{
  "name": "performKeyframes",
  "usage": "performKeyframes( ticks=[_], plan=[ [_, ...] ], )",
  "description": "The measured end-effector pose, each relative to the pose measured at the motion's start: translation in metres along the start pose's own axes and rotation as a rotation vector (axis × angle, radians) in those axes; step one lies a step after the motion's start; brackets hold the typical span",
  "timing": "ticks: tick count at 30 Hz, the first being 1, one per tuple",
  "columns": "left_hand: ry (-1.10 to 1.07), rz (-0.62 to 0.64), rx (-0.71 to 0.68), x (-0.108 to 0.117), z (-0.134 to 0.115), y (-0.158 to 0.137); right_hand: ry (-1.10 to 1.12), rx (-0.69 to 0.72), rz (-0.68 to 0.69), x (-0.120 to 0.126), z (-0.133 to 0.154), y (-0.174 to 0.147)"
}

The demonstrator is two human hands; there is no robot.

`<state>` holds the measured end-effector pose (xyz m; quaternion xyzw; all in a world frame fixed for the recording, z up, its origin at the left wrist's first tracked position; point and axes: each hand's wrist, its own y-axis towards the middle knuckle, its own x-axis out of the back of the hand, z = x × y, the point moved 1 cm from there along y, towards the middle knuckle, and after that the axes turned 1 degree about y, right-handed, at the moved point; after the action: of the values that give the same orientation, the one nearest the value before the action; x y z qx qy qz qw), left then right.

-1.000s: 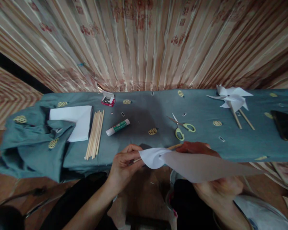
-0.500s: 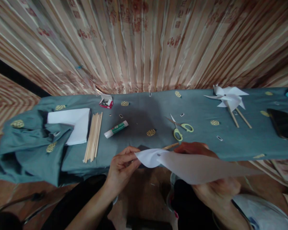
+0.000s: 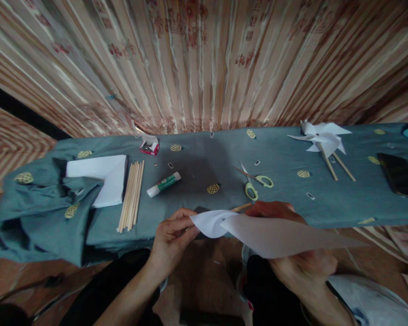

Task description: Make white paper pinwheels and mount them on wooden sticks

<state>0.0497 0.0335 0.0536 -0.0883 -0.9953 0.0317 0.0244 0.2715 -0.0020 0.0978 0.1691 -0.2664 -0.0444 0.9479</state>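
Observation:
A white paper pinwheel is held between my two hands over the front edge of the table. With thumb and fingers my left hand pinches its left side. My right hand is closed behind the large right blade, and much of it is hidden by the paper. A wooden stick shows behind the pinwheel, near my right fingers. Just beyond lie scissors with green handles, their blades spread.
Left on the green tablecloth are a glue stick, several wooden sticks, white paper and a small red box of metal pieces. Finished pinwheels and a black phone lie right. A curtain hangs behind.
Both hands keep their hold on the pinwheel. The right blade has shifted slightly, now covering more of the pinwheel's centre. The table things have not moved.

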Motion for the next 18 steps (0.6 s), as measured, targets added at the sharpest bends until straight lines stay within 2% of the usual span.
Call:
performKeyframes(
  ticks=[5, 12, 18],
  plan=[
    [-0.120, -0.045, 0.083, -0.001, -0.003, 0.004, -0.028, 0.064, -0.004, -0.006, 0.010, 0.005],
    [-0.262, -0.110, 0.268, -0.002, 0.008, 0.008, 0.034, 0.258, -0.026, -0.017, 0.025, 0.013],
    [-0.356, -0.141, 0.383, -0.005, 0.004, 0.007, 0.022, 0.238, 0.021, -0.018, 0.020, 0.010]
  ],
)
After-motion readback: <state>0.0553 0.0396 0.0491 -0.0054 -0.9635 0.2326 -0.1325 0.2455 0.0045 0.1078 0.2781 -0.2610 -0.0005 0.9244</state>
